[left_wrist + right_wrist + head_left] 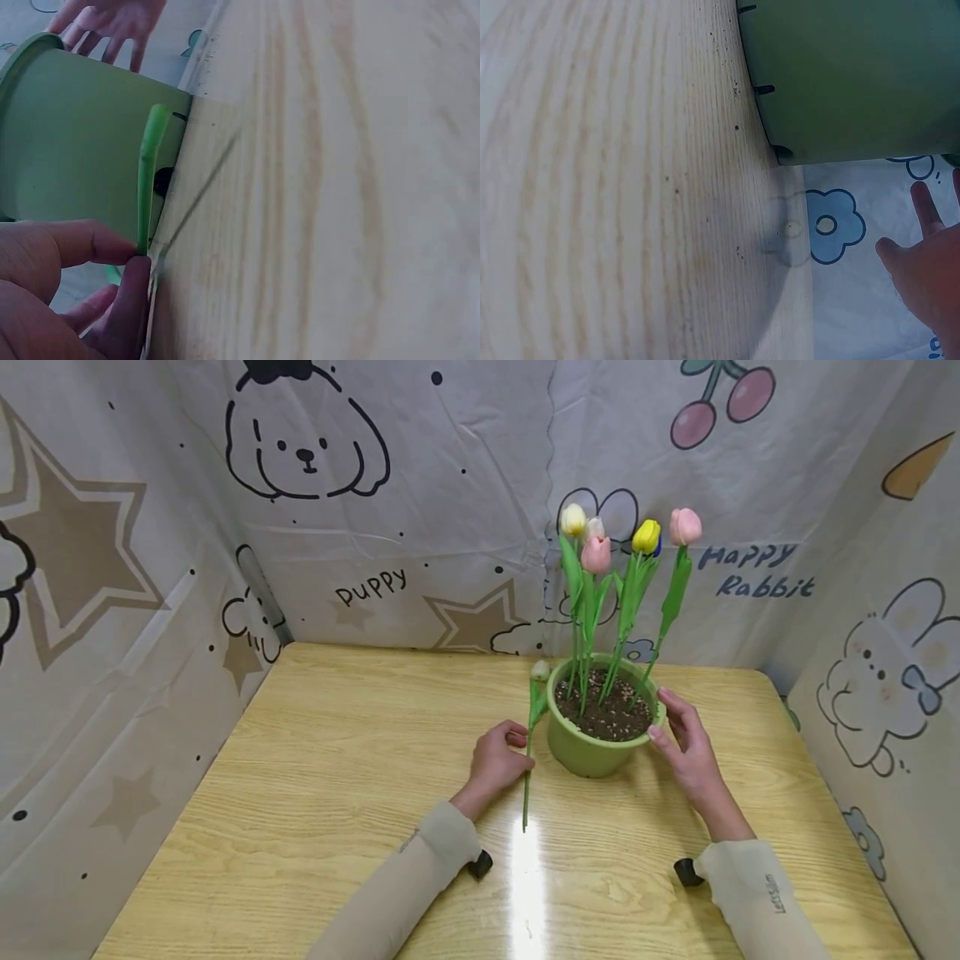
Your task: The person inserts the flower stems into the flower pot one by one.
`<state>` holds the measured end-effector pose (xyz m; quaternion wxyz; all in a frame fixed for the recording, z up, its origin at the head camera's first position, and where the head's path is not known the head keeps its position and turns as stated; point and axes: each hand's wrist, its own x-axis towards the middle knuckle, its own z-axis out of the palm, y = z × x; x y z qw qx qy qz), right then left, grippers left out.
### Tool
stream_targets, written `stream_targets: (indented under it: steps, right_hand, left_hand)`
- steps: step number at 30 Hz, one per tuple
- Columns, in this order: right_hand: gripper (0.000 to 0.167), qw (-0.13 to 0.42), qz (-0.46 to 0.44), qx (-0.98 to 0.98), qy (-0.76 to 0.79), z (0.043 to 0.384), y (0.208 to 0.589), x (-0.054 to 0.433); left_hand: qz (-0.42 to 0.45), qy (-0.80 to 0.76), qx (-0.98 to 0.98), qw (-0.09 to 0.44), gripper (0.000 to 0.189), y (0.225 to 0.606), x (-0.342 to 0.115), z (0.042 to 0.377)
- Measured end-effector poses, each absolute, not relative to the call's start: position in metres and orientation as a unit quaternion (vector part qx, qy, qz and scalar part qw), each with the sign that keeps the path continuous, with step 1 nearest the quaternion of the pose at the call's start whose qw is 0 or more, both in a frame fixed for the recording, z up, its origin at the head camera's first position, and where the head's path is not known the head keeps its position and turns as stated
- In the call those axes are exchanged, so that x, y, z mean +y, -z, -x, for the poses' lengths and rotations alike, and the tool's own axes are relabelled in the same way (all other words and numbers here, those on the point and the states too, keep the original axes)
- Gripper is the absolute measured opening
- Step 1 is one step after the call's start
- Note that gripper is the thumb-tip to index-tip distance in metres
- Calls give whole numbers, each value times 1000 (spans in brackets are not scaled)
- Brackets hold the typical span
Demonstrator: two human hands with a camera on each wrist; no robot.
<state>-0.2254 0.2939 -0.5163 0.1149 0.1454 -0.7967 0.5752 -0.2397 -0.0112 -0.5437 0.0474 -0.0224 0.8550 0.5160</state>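
Note:
My left hand (501, 755) pinches the green stem of a white tulip (539, 672) between thumb and fingers, just left of the pot. In the left wrist view the tulip stem (147, 180) shows its lower end jutting past the fingertips. The green flowerpot (592, 756) stands on the table, filled with dark soil (607, 714). Several tulips rise from it, among them a yellow tulip (646, 537) and a pink tulip (686, 527). At the pot's right rim rests my right hand (690, 752), its fingers extended; the right wrist view shows the hand (926, 270) beside the pot.
The pot stands toward the back right of a wooden table (337, 760). Behind it hangs a printed curtain (465, 485) that also runs along both sides. A few dark soil crumbs (736, 127) lie on the wood close to the pot's base.

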Motion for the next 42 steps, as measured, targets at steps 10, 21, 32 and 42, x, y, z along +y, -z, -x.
stream_targets:
  steps: [10, 21, 32, 42]
  right_hand:
    - [56, 115, -147, -796, -575, 225, 517, 294]
    - [57, 116, -146, -799, -572, 226, 517, 295]
    - [58, 114, -149, -797, -574, 226, 518, 296]
    - [58, 115, -147, -797, -574, 226, 517, 295]
  left_hand:
    - [59, -626, 773, 84, 39, 542, -16, 241]
    - [66, -679, 721, 122, 43, 543, -19, 240]
    - [63, -682, 717, 133, 45, 540, -22, 239]
    - [58, -701, 700, 122, 46, 539, -25, 243]
